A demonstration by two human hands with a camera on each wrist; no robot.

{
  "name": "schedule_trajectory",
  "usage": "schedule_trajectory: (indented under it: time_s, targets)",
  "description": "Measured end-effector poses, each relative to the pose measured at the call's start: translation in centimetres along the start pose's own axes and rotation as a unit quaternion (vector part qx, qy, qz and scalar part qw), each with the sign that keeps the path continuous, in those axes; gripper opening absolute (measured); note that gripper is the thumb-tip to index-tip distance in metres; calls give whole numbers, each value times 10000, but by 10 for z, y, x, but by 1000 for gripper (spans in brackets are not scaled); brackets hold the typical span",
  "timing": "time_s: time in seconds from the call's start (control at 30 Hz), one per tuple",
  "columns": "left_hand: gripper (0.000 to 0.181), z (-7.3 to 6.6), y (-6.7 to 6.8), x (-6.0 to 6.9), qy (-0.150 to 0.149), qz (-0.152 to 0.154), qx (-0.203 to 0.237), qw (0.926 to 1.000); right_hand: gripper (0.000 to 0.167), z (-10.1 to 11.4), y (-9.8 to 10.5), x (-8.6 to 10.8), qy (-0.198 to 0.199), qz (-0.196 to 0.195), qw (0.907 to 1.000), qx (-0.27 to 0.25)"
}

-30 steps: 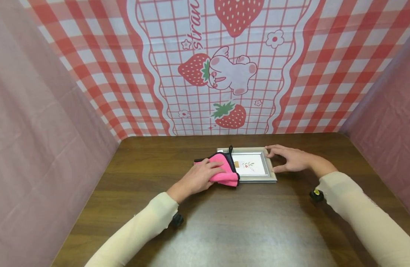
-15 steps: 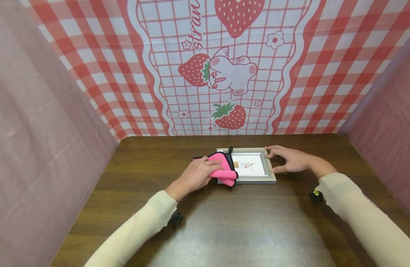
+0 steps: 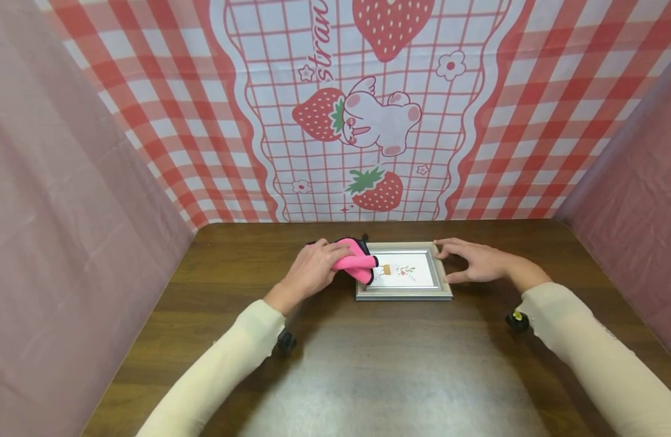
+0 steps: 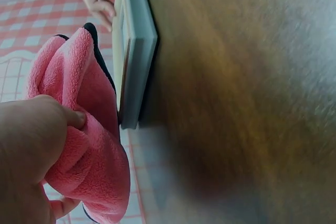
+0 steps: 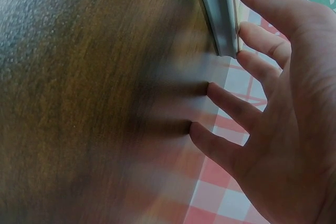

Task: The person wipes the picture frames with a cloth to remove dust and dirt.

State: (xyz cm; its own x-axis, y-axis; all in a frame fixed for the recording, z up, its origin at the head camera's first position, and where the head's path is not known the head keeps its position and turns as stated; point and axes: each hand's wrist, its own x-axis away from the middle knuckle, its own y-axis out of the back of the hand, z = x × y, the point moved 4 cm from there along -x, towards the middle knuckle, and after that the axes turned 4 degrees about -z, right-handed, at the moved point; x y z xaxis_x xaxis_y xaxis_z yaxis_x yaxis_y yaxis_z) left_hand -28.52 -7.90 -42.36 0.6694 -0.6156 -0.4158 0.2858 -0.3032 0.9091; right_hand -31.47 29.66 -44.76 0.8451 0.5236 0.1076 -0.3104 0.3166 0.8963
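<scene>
Pink cloth (image 3: 361, 263) gripped in the left hand (image 3: 309, 269) overlaps the picture frame (image 3: 407, 272) beside it, whose edge the loosely spread right hand (image 3: 480, 261) touches.

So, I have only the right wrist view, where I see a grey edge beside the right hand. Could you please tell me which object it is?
Observer: A picture frame, lying face up.
Operator: Thank you. And what does the left hand hold?
Observer: A pink cloth with black edging.
Operator: Does the pink cloth hide any part of the picture frame?
Observer: Yes, in the head view it hides the far left corner.
</scene>
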Motion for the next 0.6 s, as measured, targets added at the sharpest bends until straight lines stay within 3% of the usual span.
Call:
schedule_trajectory:
  time_s: [0.2,0.33,0.6]
  targets:
    - [50,12,3,-3,601,-27,351,9976,47,0,-1,0,-8,-6,10000,-38]
    - [50,15,3,-4,803,-72,289,9963,47,0,-1,-1,10,-19,10000,-22]
    - [46,18,-3,-8,1383,180,778,9872,47,-2,-2,-1,-9,-29,10000,-8]
